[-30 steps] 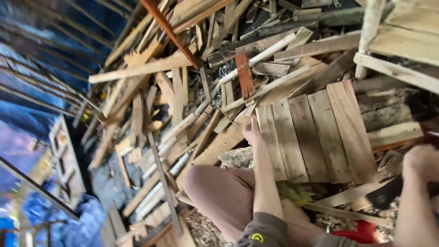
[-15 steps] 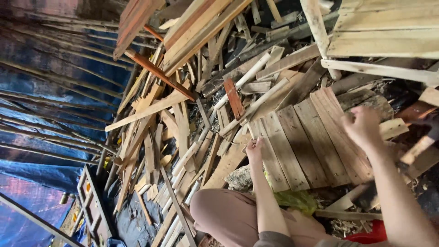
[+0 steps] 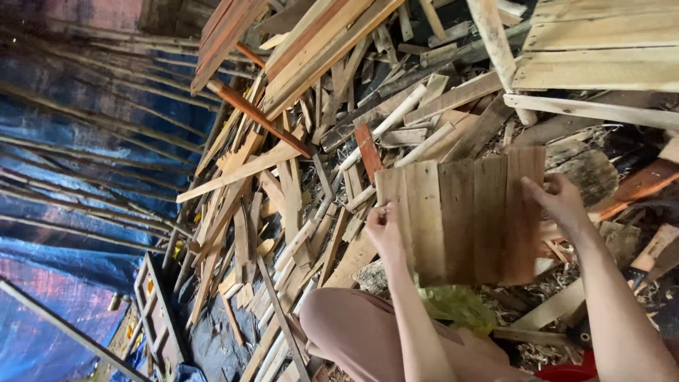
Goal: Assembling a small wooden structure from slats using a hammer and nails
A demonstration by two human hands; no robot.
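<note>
A panel of several wooden slats joined side by side (image 3: 460, 219) is held up in front of me. My left hand (image 3: 385, 230) grips its left edge. My right hand (image 3: 562, 201) grips its right edge near the top corner. Both forearms reach up from the bottom of the head view. My knee in tan trousers (image 3: 353, 329) sits just below the panel. Behind the panel lies a big heap of loose wooden strips and planks (image 3: 297, 177).
A pale slatted pallet (image 3: 601, 49) lies at the top right. A blue tarpaulin (image 3: 78, 170) covers the left side. A long reddish bar (image 3: 258, 117) crosses the heap. A small wooden frame (image 3: 155, 311) lies at the lower left. Something red (image 3: 566, 371) shows at the bottom edge.
My right hand has come in from the lower right and taken hold of the panel's right edge. The panel has turned more upright, and the view has tilted up.
</note>
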